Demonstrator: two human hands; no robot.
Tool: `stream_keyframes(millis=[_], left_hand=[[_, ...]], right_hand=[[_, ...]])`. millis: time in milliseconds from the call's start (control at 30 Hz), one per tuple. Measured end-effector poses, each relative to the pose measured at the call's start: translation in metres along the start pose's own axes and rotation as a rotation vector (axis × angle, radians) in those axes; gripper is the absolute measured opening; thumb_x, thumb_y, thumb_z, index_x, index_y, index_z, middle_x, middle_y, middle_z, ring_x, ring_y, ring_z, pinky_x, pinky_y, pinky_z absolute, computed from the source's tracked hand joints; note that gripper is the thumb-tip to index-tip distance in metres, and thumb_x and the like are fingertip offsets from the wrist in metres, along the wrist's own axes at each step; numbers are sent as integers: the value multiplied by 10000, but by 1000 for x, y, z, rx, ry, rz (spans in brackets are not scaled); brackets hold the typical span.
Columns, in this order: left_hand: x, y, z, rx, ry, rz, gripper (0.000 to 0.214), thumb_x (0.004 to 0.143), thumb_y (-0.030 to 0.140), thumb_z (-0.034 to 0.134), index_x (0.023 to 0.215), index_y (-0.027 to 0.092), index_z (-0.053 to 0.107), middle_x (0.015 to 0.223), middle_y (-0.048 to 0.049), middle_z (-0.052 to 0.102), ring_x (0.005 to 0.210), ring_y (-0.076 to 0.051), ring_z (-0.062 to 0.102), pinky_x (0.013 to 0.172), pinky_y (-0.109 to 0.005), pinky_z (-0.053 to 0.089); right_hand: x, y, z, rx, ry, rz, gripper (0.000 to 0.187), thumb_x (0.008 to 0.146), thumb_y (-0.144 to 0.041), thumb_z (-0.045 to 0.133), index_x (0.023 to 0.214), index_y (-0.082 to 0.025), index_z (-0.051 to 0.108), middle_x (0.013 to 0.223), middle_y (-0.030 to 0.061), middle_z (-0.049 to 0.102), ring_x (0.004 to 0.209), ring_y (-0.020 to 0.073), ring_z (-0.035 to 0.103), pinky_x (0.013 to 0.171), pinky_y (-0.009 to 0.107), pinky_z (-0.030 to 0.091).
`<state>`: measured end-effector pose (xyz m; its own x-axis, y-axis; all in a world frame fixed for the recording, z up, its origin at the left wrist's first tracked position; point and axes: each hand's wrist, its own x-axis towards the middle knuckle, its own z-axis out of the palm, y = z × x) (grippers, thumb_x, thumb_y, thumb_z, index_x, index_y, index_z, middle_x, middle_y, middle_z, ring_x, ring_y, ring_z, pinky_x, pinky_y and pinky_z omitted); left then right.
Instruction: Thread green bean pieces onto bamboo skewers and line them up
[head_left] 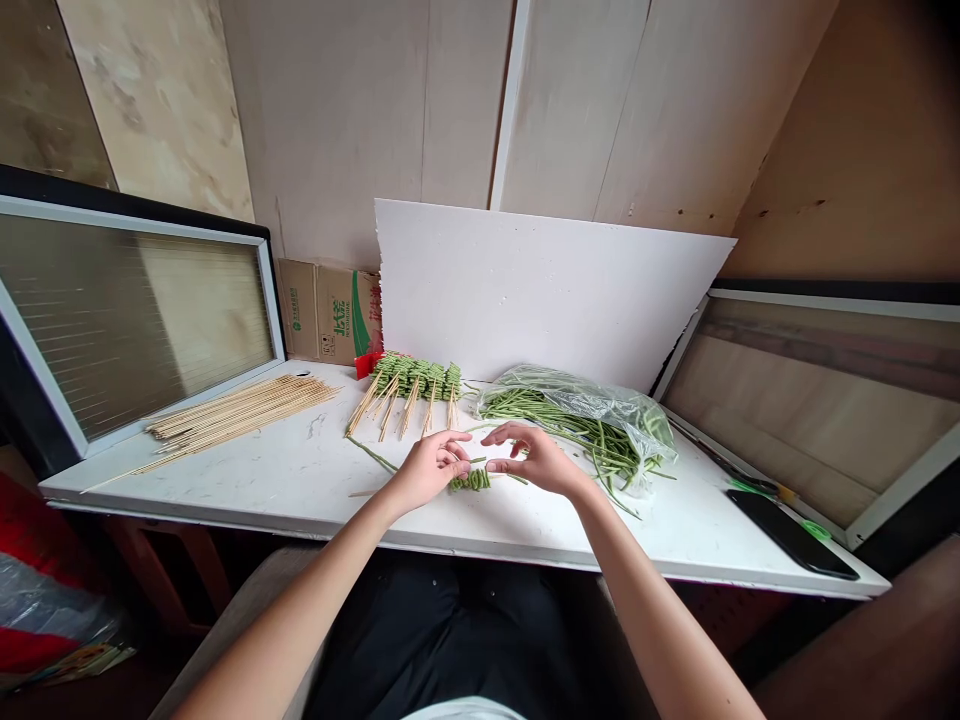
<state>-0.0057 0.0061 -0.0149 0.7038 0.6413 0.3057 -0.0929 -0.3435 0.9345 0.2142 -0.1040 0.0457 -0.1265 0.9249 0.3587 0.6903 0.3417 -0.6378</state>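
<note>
My left hand (429,470) is closed in a pinch on a green long bean, whose short end (478,461) sticks out past the fingertips. A longer stretch of bean (371,454) trails on the table to the left of this hand. Just across a small gap, my right hand (538,459) has its thumb and fingers apart, with nothing seen between them. Below the fingertips lies a tightly folded bean (470,481) on the white table (517,525). A thin stick end (362,493) shows left of my left hand; whether it runs into the folded bean is hidden.
Finished-looking bean skewers (416,380) are stacked at the back, with bare bamboo skewers (247,410) to the left. Loose long beans (540,408) spill from a plastic bag (637,415). A black phone (791,533) and scissors (750,484) lie right. A white board (540,290) stands behind.
</note>
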Motion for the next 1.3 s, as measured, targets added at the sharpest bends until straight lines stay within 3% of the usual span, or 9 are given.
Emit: stream_keyframes(millis=[67,267,433,633,933,1167,1300], left_hand=[[0,0,1,-20,-11,-3,541,848,346,812,1329,164,644,964,-79,719,817,-193,727,732,-309,583],[0,-2,4,-82,-14,-11,558,794,380,876,1264,158,674,944,-79,729,822,-216,758,766,-336,611],[1,-1,4,-18,30,-29,418,805,429,864,1079,138,742,911,-89,744,704,-185,729,690,-311,586],[1,2,7,11,46,-14,386,805,470,852,981,139,759,852,-93,767,662,-190,714,676,-321,579],[-1,3,10,35,19,58,127,816,273,766,796,150,787,732,-74,750,647,-181,679,666,-310,560],[-2,13,8,-76,-23,101,154,786,284,790,764,133,768,715,-82,752,618,-165,668,651,-309,580],[-5,21,10,-89,-48,136,190,797,311,803,770,129,756,699,-77,742,604,-152,651,641,-300,575]], right_hand=[[0,-8,4,-20,6,-58,441,821,-560,840,1139,-258,792,1237,116,747,1113,272,684,843,359,547],[-1,-3,12,-81,-9,-66,290,935,-501,746,1015,-229,810,948,79,776,849,210,696,757,331,531],[-1,-4,8,-136,90,-102,266,965,-488,712,1018,-246,806,966,81,767,902,218,672,746,318,516],[0,-6,12,-141,73,-133,327,933,-543,734,991,-227,795,938,95,756,901,232,660,743,335,515],[2,-4,24,-82,73,-212,160,985,-290,683,884,-238,796,811,62,738,869,232,613,785,347,494],[5,1,35,202,147,-210,340,902,-538,767,764,-228,783,773,71,711,808,230,637,808,368,514],[8,5,36,376,130,-199,425,830,-638,794,737,-225,758,754,60,672,765,220,623,741,358,519]])
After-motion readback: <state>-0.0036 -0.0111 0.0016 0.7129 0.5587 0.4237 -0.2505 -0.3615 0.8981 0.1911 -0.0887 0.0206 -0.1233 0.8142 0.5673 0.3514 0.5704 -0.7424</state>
